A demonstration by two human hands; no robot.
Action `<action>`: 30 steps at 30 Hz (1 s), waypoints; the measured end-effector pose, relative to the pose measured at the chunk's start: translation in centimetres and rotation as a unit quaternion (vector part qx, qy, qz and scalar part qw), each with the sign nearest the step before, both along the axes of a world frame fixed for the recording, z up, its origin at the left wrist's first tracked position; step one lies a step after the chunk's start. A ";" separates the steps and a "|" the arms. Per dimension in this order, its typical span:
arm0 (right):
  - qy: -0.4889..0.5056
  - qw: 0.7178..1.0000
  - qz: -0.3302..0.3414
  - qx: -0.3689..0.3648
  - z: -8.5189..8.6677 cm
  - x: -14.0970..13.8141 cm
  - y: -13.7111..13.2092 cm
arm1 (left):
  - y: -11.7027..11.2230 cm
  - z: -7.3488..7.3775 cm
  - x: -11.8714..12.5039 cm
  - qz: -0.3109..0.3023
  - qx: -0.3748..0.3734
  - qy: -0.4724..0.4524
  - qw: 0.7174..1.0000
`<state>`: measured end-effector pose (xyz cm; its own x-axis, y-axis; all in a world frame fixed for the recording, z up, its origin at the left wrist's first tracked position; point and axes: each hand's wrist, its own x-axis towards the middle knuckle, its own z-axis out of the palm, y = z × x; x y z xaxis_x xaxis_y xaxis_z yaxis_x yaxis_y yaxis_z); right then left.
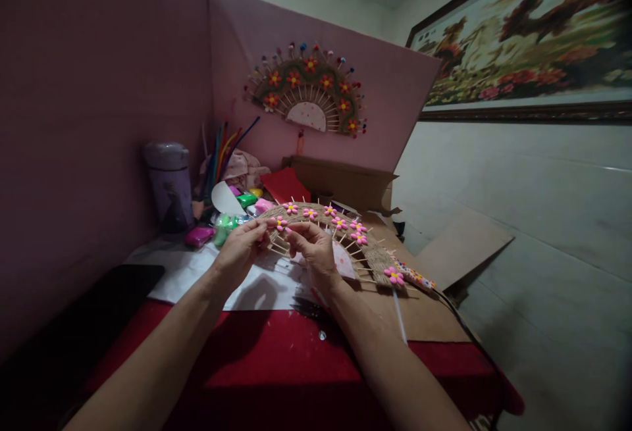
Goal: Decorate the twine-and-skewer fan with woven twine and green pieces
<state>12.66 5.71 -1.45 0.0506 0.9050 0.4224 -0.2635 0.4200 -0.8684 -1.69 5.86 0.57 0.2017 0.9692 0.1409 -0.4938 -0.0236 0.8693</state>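
Note:
A fan-shaped craft piece wound with brown twine [380,268] lies on the table, with thin sticks poking out and several pink flowers with yellow centres, such as one flower [394,276] at its right end. Over its left part, my left hand [241,247] is closed with thumb and fingertips pinched on a bit of pink clay [261,236]. Close beside it, my right hand [318,253] is also pinched, with a small pink bit of clay [289,231] at its fingertips. Between the two hands a pink flower shows on the twine. The fan's pale dotted centre [343,261] is partly hidden by my right hand.
Packets of coloured clay, one green [247,200], lie behind my left hand near a purple tumbler [168,187]. Dark scissors [310,308] lie on the red cloth [276,352]. A glue gun [417,278] with its cable is at right on cardboard [434,319]. A finished fan [309,92] hangs behind.

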 end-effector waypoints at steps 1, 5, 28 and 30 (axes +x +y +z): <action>-0.013 1.000 -0.016 0.009 -0.1 0.0 0.0 | -0.1 -0.1 0.1 -0.005 0.005 0.017 1.000; -0.095 0.989 -0.069 0.088 -0.3 -0.1 -0.1 | 0.0 -0.9 0.2 -0.042 0.001 0.072 0.996; -0.218 0.940 -0.176 0.194 -0.3 0.0 -1.0 | -0.5 -0.7 0.6 -0.077 -0.037 -0.005 0.996; -0.236 0.929 -0.195 0.207 -0.2 0.0 -1.2 | -0.5 -0.7 0.6 -0.080 -0.050 -0.026 0.995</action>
<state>12.65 4.51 -1.69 0.0618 0.6113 0.7890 0.3481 0.7277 -0.5910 -1.12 5.39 -0.14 0.3492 0.9352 0.0597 -0.5281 0.1438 0.8369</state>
